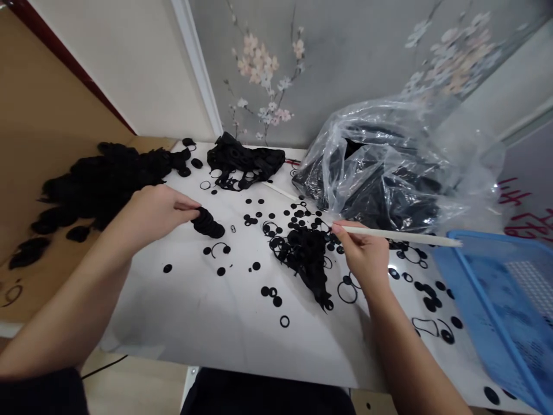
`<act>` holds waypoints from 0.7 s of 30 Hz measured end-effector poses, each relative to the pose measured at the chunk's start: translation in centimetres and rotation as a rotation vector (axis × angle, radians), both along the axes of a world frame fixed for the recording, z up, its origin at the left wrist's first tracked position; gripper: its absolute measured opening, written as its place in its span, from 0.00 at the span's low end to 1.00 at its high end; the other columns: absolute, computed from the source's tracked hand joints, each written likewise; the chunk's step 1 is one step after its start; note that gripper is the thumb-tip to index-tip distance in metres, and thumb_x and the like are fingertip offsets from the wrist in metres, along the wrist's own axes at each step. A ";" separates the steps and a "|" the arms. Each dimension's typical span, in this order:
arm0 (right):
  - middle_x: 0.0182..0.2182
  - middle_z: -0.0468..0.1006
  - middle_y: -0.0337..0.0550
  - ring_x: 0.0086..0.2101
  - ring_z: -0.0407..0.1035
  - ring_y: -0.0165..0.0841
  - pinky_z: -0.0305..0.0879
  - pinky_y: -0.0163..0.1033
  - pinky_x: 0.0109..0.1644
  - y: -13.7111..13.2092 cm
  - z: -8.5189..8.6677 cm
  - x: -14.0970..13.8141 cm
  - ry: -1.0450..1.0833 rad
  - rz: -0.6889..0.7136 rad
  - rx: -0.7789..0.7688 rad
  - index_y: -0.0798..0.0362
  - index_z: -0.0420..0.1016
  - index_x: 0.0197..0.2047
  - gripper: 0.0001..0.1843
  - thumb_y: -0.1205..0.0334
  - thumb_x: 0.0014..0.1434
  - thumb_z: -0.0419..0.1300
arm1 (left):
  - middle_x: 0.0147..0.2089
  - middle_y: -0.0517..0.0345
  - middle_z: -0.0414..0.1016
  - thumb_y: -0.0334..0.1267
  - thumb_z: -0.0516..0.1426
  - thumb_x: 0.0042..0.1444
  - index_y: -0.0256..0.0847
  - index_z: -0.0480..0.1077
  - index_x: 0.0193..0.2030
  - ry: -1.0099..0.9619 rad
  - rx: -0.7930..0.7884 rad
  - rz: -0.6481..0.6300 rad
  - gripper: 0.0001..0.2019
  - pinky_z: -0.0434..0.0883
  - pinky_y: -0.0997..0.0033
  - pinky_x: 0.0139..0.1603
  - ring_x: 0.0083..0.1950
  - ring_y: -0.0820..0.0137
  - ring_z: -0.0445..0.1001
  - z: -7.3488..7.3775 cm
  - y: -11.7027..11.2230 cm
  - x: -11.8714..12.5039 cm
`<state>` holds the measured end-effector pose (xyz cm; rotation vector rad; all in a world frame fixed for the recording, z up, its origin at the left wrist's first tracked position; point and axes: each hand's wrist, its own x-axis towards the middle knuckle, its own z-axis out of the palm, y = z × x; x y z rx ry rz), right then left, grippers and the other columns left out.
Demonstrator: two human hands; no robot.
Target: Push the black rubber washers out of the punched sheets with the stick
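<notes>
At the left, my left hand [162, 213] pinches one end of a stack of thin black round rubber pieces [208, 223]. The stack lies tilted just above or on the white tabletop; I cannot tell which. My right hand [365, 248] is closed around a slim white stick [401, 235], which points right toward the blue basket. Beside that hand lies a tangled clump of black rubber sheet scraps [306, 253] with holes cut through it. Small black discs [256, 266] and thin rings [284, 321] are scattered around both hands.
A large heap of black pieces [108, 178] sits on cardboard at the left. Another black tangle [246, 164] lies by the wall, near a second white stick [280, 191]. A clear plastic bag [380, 167] holds black material. At right stands a blue basket [470, 276].
</notes>
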<state>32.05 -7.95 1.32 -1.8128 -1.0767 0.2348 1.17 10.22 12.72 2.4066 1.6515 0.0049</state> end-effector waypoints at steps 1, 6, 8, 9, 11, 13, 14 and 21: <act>0.27 0.79 0.40 0.22 0.67 0.30 0.59 0.34 0.26 0.0 0.0 0.2 0.011 -0.008 -0.002 0.55 0.81 0.33 0.16 0.50 0.57 0.61 | 0.36 0.57 0.82 0.43 0.58 0.51 0.49 0.80 0.36 0.045 0.024 -0.034 0.10 0.73 0.55 0.46 0.43 0.54 0.78 -0.3 -0.1 0.2; 0.19 0.72 0.37 0.20 0.63 0.29 0.55 0.33 0.23 -0.1 0.2 0.5 0.042 -0.020 0.008 0.56 0.81 0.35 0.16 0.50 0.57 0.61 | 0.29 0.55 0.79 0.42 0.59 0.49 0.54 0.81 0.36 0.094 0.207 -0.103 0.10 0.72 0.52 0.40 0.38 0.50 0.76 -2.1 0.2 -0.3; 0.18 0.71 0.36 0.19 0.63 0.29 0.54 0.33 0.22 -0.2 0.3 0.4 0.050 -0.017 0.026 0.56 0.80 0.35 0.17 0.50 0.56 0.61 | 0.25 0.56 0.75 0.40 0.62 0.45 0.55 0.81 0.34 0.011 0.305 -0.103 0.08 0.71 0.51 0.40 0.35 0.52 0.76 -2.9 0.3 -0.8; 0.18 0.70 0.36 0.19 0.63 0.29 0.54 0.33 0.22 -0.2 0.4 0.4 0.052 -0.015 0.034 0.56 0.80 0.35 0.17 0.50 0.56 0.61 | 0.23 0.57 0.74 0.39 0.62 0.44 0.56 0.81 0.33 -0.025 0.337 -0.104 0.09 0.71 0.51 0.40 0.33 0.53 0.75 -3.2 0.2 -0.9; 0.17 0.70 0.37 0.19 0.63 0.29 0.54 0.33 0.21 -0.2 0.5 0.4 0.061 -0.013 0.048 0.55 0.80 0.35 0.16 0.50 0.56 0.62 | 0.23 0.55 0.73 0.37 0.62 0.44 0.56 0.80 0.34 -0.045 0.351 -0.102 0.11 0.70 0.48 0.40 0.31 0.52 0.74 -3.6 0.0 -1.0; 0.18 0.70 0.37 0.20 0.64 0.30 0.54 0.33 0.21 -0.3 0.6 0.4 0.079 -0.013 0.062 0.55 0.80 0.35 0.16 0.50 0.56 0.62 | 0.24 0.53 0.74 0.37 0.61 0.45 0.57 0.80 0.36 -0.030 0.341 -0.088 0.12 0.69 0.45 0.39 0.30 0.51 0.74 -3.6 -0.3 -0.7; 0.18 0.70 0.37 0.20 0.64 0.30 0.54 0.33 0.21 -0.3 0.6 0.4 0.085 -0.013 0.071 0.55 0.80 0.35 0.16 0.50 0.56 0.62 | 0.25 0.53 0.74 0.38 0.61 0.45 0.56 0.80 0.38 -0.031 0.341 -0.088 0.12 0.69 0.44 0.40 0.31 0.50 0.74 -3.5 -0.5 -0.5; 0.18 0.69 0.36 0.21 0.65 0.30 0.57 0.34 0.23 -0.2 0.7 0.4 0.082 -0.020 0.065 0.55 0.80 0.35 0.14 0.52 0.56 0.62 | 0.44 0.56 0.78 0.38 0.60 0.50 0.55 0.76 0.48 -0.091 0.395 -0.088 0.17 0.69 0.47 0.45 0.38 0.51 0.76 -1.7 -2.3 0.9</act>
